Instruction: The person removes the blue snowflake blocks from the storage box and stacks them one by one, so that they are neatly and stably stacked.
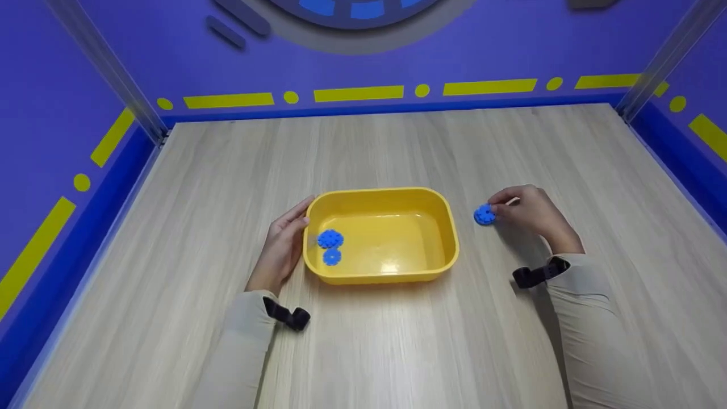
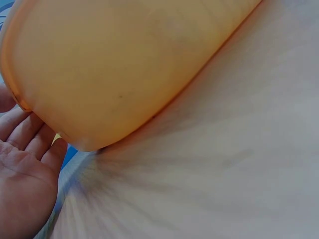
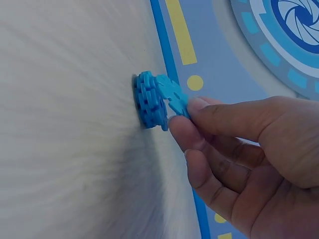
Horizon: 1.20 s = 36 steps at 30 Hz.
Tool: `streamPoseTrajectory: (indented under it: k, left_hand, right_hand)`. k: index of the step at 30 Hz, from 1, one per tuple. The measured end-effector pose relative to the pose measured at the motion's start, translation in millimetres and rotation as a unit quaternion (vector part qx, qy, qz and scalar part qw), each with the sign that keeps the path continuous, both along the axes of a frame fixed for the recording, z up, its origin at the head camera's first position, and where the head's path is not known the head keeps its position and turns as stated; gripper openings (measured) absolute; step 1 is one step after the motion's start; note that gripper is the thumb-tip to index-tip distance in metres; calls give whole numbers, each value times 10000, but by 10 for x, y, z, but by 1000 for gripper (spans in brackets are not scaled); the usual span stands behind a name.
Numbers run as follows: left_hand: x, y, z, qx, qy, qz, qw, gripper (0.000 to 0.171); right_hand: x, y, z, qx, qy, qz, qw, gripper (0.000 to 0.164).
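Observation:
A yellow plastic tub (image 1: 392,250) stands on the table. My left hand (image 1: 281,244) holds it at its left end, thumb by the rim and fingers along the outer wall (image 2: 99,84). Inside the tub, at its left, lie a small pile of blue notched discs (image 1: 330,238) and a single blue disc (image 1: 332,257). To the right of the tub my right hand (image 1: 528,210) pinches one blue notched disc (image 3: 171,91) between thumb and forefinger. That disc is tilted, its lower edge against a short stack of the same discs (image 3: 147,102) on the table.
The pale wood-grain table (image 1: 386,341) is enclosed by blue-purple panels (image 1: 363,68) with yellow markings at the back and both sides. Black straps with small cameras (image 1: 295,319) sit on both wrists, over beige sleeves (image 1: 590,329).

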<state>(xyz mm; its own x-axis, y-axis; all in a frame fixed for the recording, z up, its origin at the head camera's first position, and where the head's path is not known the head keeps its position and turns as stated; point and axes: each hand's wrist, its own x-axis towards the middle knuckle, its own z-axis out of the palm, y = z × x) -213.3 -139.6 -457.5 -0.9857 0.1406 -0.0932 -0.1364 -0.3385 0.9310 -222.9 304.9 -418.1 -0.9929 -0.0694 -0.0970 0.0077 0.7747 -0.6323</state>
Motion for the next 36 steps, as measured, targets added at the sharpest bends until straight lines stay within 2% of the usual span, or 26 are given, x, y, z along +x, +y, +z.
streamPoseTrajectory:
  k: [13, 26, 36]
  left_hand:
    - [1, -12, -23, 10, -43, 42, 10000, 50]
    - [-14, 29, -51, 63, 47, 58, 10000, 49]
    - [-13, -6, -38, 0, 151, 113, 9998, 49]
  right_hand:
    - [-3, -36, 16, 126, 90, -10, 9999, 24]
    - [-7, -117, 204, 156, 280, 440, 9985, 27]
    - [-154, -400, 441, 183, 428, 792, 9958, 25]
